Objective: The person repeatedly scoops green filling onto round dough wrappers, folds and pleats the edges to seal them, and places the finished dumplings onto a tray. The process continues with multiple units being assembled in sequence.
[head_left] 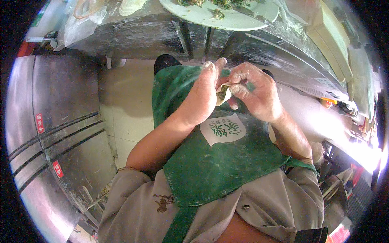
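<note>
presently, in the head view, 1 small, pale dough wrapper (227,95) with dark green filling (221,96) is held above the green cloth apron (219,162). grip: the flour-dusted left hand (204,95) grasps the wrapper, cupped along 1 side; the flour-dusted right hand (259,91) pinches its edge between thumb and forefinger. beyond both hands, 1 round white plate (237,26) bearing chopped green filling sits at the flour-smeared metal counter (133,38).
</note>
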The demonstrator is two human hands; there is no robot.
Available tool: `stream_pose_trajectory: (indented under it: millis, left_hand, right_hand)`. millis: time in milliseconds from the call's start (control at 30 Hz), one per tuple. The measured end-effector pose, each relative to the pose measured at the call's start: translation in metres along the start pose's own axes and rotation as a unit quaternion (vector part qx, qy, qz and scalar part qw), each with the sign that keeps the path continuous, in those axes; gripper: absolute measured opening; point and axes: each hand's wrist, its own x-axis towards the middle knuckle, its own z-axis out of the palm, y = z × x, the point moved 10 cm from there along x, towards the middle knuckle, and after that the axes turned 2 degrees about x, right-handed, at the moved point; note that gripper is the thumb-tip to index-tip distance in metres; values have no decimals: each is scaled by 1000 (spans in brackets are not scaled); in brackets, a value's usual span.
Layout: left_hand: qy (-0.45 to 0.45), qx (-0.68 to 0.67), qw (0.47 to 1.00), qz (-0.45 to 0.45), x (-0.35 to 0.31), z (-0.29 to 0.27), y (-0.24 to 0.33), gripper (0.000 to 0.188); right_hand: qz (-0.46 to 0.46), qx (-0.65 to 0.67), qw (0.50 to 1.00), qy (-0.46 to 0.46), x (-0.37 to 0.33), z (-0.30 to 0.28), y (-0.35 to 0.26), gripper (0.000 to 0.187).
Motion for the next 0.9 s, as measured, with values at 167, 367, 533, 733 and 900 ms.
stream_pose_trajectory:
  millis: [167, 367, 533, 733, 900]
  left_hand:
    - [-7, 52, 999, 3, -1, -1, 1, 82]
    - [-41, 73, 996, 29, -4, 6, 11, 80]
    - [-27, 165, 975, 144, -19, 12, 42, 48]
    - [65, 161, 945, 276, -26, 2, 47, 33]
    - [85, 330, 830, 443, -42, 14, 77, 19]
  right_hand:
    - [-137, -89, 987, -7, 0, 3, -20, 9]
    - [-149, -107, 983, 27, -3, -5, -26, 9]
    - [-171, -115, 964, 169, -13, -27, -36, 9]
    - [-232, -158, 944, 175, -16, -26, -48, 13]
    - [-220, -143, 948, 180, -19, -26, -46, 13]
